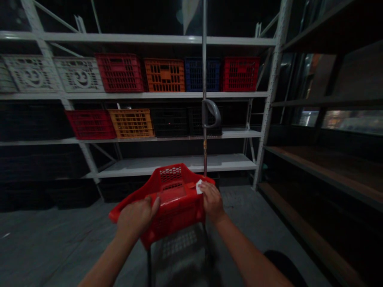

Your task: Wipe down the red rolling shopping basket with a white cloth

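Observation:
A small red plastic shopping cart (175, 219) stands in front of me, with a dark frame beneath its basket. My left hand (136, 215) is closed around the cart's near edge at the left, thumb lying along the top. At the right end of that edge, my right hand (212, 199) pinches a small white wipe or piece of paper (199, 186) against the red plastic. A metal pole (205, 79) with a grey loop handle (213, 113) rises behind the cart's right side. What is inside the basket is hard to see.
Ahead stands a white metal rack (167, 95) with several plastic crates, among them an orange crate (164, 75), a blue crate (197, 75) and a yellow crate (131, 122). Brown shelves (323, 159) run along the right. The grey floor (60, 239) shows at the left.

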### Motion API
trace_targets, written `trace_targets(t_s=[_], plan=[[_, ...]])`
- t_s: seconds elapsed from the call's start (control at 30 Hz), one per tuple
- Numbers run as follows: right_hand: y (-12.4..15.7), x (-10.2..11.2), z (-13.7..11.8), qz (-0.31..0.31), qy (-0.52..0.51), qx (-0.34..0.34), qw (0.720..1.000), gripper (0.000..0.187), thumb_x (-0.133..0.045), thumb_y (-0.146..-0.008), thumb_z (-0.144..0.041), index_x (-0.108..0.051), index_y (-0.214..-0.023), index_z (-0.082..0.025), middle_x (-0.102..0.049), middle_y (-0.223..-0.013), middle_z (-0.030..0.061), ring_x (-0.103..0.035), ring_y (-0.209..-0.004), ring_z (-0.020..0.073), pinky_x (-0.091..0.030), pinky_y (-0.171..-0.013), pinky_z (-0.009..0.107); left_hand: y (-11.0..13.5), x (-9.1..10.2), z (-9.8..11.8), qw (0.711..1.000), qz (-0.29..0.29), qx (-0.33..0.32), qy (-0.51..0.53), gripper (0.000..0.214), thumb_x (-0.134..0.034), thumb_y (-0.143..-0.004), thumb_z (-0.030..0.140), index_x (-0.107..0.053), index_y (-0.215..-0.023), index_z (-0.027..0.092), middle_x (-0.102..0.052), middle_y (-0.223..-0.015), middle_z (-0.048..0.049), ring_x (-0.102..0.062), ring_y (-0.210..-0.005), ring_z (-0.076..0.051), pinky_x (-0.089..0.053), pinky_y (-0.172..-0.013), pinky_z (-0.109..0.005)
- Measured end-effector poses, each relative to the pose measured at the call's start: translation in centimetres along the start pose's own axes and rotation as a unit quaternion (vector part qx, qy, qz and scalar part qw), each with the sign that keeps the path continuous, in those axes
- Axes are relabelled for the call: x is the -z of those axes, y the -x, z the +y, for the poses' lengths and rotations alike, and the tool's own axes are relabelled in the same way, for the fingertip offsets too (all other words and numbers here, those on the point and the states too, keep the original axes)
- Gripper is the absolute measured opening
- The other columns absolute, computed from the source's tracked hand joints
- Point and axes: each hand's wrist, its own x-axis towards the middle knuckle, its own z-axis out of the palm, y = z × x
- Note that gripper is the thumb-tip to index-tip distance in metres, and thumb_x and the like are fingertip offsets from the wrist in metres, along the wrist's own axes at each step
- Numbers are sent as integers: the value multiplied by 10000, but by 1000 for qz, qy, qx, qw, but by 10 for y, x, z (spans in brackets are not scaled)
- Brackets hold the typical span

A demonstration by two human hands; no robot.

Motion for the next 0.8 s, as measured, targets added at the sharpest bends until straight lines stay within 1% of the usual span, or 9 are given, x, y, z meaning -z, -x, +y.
trace_targets(t_s=[0.13,0.23,0.3,0.37,0.43,0.53,0.6,0.7,0.8], plan=[[-4,16,23,75,5,-130,989,302,-305,-836,-123,-576,-957,-178,-606,-1010,87,-524,-1020,160,-392,-911,334,-2,2,10,1000,7,24,-3,532,-148,-845,425,-560,-959,109,-633,-748,-138,-610,-744,-276,-428,-641,-369],[-4,18,23,139,2,-237,961,283,-276,-842,-154,-538,-946,-170,-574,-1032,107,-509,-1016,166,-390,-884,313,-4,5,20,999,23,22,-2,537,-144,-846,428,-569,-934,112,-638,-730,-129,-616,-735,-268,-426,-640,-356],[-1,13,16,181,-8,-280,943,254,-276,-840,-179,-521,-905,-162,-555,-1016,127,-497,-1008,184,-385,-874,323,-5,6,26,999,34,17,-3,553,-138,-845,442,-574,-926,110,-641,-721,-129,-619,-720,-267,-426,-636,-358],[4,3,5,213,-32,-300,929,224,-288,-838,-204,-506,-866,-160,-543,-968,132,-499,-971,197,-386,-861,334,-7,5,30,999,47,12,-2,577,-126,-844,456,-577,-924,104,-642,-713,-135,-622,-710,-274,-427,-630,-365],[10,-10,-11,219,-64,-305,925,200,-308,-836,-222,-500,-835,-168,-537,-909,120,-508,-915,199,-394,-845,335,-8,3,33,998,55,11,-1,598,-112,-843,466,-578,-918,99,-642,-704,-141,-623,-702,-280,-427,-626,-374],[19,-31,-33,174,-104,-304,931,209,-309,-829,-208,-515,-812,-180,-531,-899,116,-507,-895,201,-395,-840,340,-9,3,34,998,55,17,4,608,-106,-843,474,-580,-911,99,-644,-708,-145,-625,-707,-279,-429,-635,-377],[22,-41,-37,165,-122,-316,926,227,-303,-828,-204,-529,-820,-183,-531,-911,122,-503,-903,204,-394,-842,350,-9,4,34,999,44,19,11,588,-129,-843,470,-579,-932,104,-648,-732,-147,-625,-726,-267,-430,-653,-367],[21,-46,-20,258,-142,-347,890,204,-368,-821,-268,-546,-839,-168,-546,-898,118,-523,-879,196,-413,-814,330,-7,7,35,999,22,14,23,536,-181,-840,449,-566,-990,106,-649,-762,-146,-622,-743,-250,-432,-668,-355],[13,-39,16,338,-167,-376,847,269,-450,-782,-363,-564,-879,-140,-585,-890,93,-558,-831,176,-439,-740,277,-7,11,35,999,17,23,36,533,-194,-839,451,-566,-982,96,-646,-764,-153,-621,-748,-249,-432,-681,-369]])
